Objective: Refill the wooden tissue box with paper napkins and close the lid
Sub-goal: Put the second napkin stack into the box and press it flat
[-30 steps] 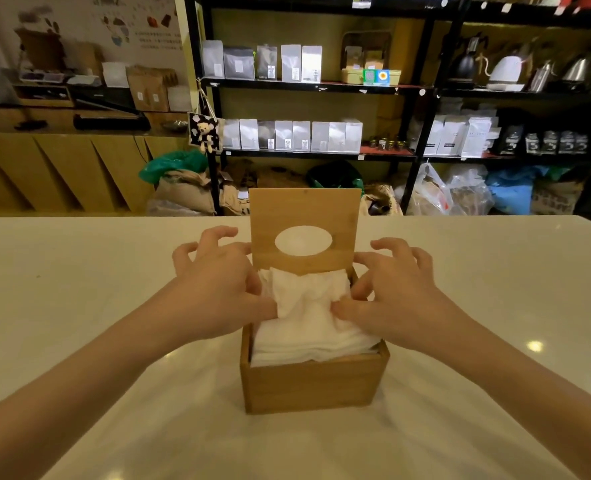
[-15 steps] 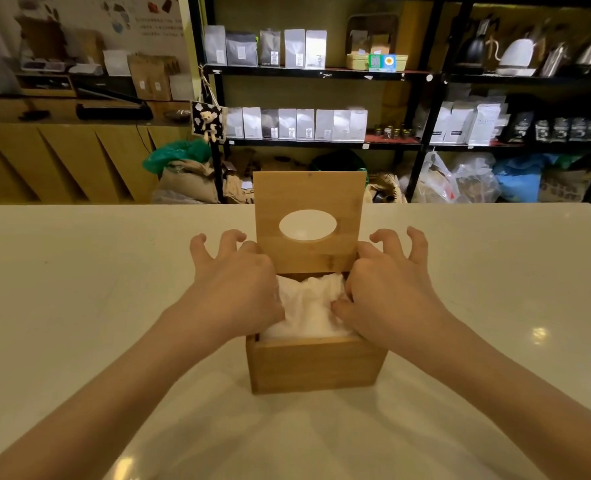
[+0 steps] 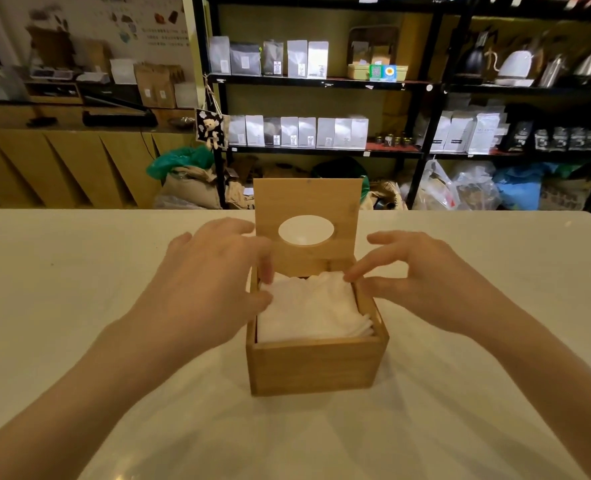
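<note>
The wooden tissue box (image 3: 316,368) sits on the white table at the centre of the view, a square, open-topped block of light brown wood with its front wall facing 6 o'clock. Its lid (image 3: 308,202) stands upright at the box's 12 o'clock edge, a flat wooden panel with an oval opening cut through its middle. Inside lies a stack of white paper napkins (image 3: 309,311), filling the box almost to the rim; the top sheet is rumpled toward 12 o'clock, and layered edges show at the 4 o'clock corner.
</note>
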